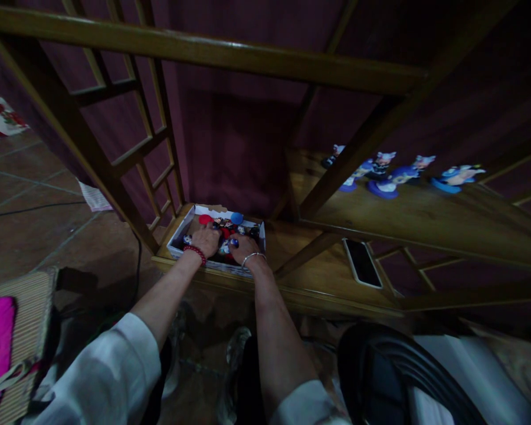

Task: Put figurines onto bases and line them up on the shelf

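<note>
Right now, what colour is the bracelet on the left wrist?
Red: the beaded bracelet shows best in the head view.

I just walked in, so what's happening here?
A person's left hand, wearing a red beaded bracelet, and right hand, wearing a silvery bracelet, are among small multicoloured figurines in a shallow open cardboard box on the low wooden shelf. Exact grips can't be made out. More figurines, some blue-based, stand on the higher wooden shelf; a black-screened white phone lies on the low one.

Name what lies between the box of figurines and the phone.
In the head view, a slanting wooden bar and lower shelf board lie between box and phone.
</note>
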`<action>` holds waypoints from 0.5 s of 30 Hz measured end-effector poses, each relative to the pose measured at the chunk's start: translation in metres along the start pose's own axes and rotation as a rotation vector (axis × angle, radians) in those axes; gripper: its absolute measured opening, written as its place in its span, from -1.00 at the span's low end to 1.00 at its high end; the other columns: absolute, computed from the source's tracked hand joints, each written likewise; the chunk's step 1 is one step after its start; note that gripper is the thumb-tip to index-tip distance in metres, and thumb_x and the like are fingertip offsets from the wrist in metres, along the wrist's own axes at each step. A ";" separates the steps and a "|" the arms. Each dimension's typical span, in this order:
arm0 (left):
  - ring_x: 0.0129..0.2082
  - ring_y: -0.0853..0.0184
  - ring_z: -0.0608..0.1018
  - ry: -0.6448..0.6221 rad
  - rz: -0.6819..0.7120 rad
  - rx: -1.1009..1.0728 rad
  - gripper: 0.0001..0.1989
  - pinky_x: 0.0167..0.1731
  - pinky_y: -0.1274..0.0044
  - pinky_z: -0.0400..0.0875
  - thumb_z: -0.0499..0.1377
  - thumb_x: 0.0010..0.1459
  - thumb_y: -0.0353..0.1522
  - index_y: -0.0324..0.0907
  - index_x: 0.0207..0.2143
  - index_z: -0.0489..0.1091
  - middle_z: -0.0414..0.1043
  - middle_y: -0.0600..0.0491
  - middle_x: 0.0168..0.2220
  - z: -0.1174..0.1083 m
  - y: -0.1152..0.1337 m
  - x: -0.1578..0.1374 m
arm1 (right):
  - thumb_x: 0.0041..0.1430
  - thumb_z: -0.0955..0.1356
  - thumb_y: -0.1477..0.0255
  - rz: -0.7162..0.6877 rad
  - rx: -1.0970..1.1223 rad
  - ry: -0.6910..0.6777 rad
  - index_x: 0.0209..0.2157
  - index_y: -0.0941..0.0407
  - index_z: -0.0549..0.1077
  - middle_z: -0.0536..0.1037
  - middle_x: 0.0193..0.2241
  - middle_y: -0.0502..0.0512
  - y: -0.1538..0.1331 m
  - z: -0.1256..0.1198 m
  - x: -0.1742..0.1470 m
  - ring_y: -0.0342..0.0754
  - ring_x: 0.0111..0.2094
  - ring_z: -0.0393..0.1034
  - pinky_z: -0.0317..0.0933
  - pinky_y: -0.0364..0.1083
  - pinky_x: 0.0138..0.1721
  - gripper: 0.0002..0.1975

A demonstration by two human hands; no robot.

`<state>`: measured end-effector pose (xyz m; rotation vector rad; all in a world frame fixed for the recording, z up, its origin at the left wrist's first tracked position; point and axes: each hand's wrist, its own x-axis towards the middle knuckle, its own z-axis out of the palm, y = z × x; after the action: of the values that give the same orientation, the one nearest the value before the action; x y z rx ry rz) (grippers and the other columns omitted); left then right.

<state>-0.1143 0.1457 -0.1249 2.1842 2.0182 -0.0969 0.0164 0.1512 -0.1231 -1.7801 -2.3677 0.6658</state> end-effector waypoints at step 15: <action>-0.10 0.11 0.31 -0.001 -0.039 -0.049 -0.67 -0.27 0.37 0.31 -0.06 0.02 -0.44 -0.15 -0.18 0.38 0.19 -0.18 -0.10 -0.006 0.011 -0.005 | 0.04 0.20 0.40 0.029 -0.003 0.005 -0.15 -0.01 0.35 0.45 -0.16 0.06 0.004 0.001 0.002 -0.02 -0.12 0.31 0.16 -0.09 -0.14 -0.70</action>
<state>-0.1045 0.1406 -0.1172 2.1159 2.0403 -0.0533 0.0191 0.1537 -0.1257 -1.8187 -2.3452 0.6604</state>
